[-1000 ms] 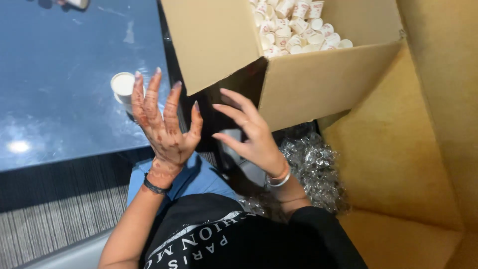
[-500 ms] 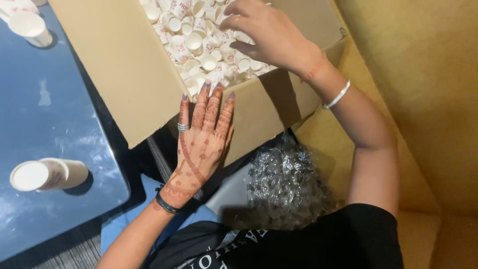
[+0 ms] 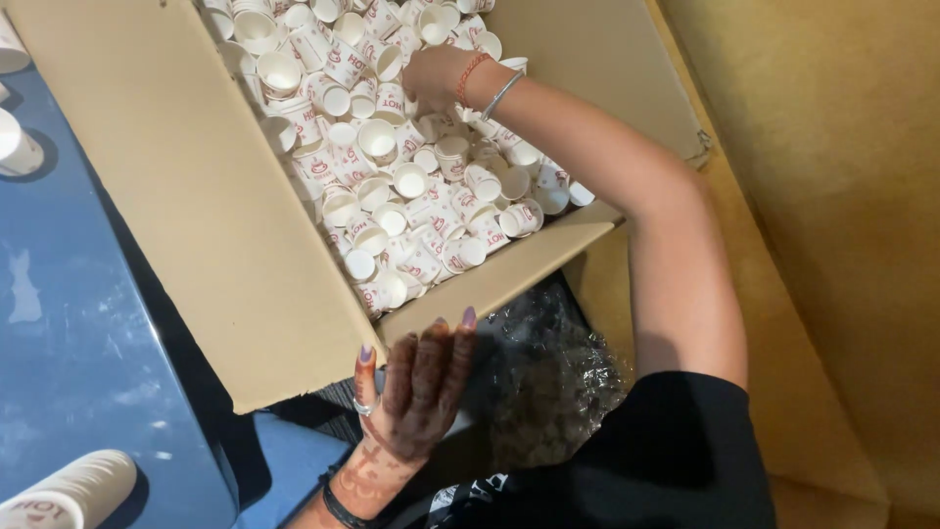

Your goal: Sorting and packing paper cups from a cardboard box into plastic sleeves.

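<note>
A large open brown cardboard box is filled with small white paper cups printed in red, lying loose in every direction. The right hand reaches deep into the box, down among the cups near its far side; its fingers are buried in the pile, so I cannot tell whether they grip a cup or lie open. The left hand, patterned with dark henna, presses flat against the box's near outer wall, fingers straight and slightly spread, fingertips at the rim. Just beside that wall, near the box's lower corner, sits crumpled clear plastic wrap. Left of the box lies a blue tabletop with a stack of the same cups lying on its side.
</note>
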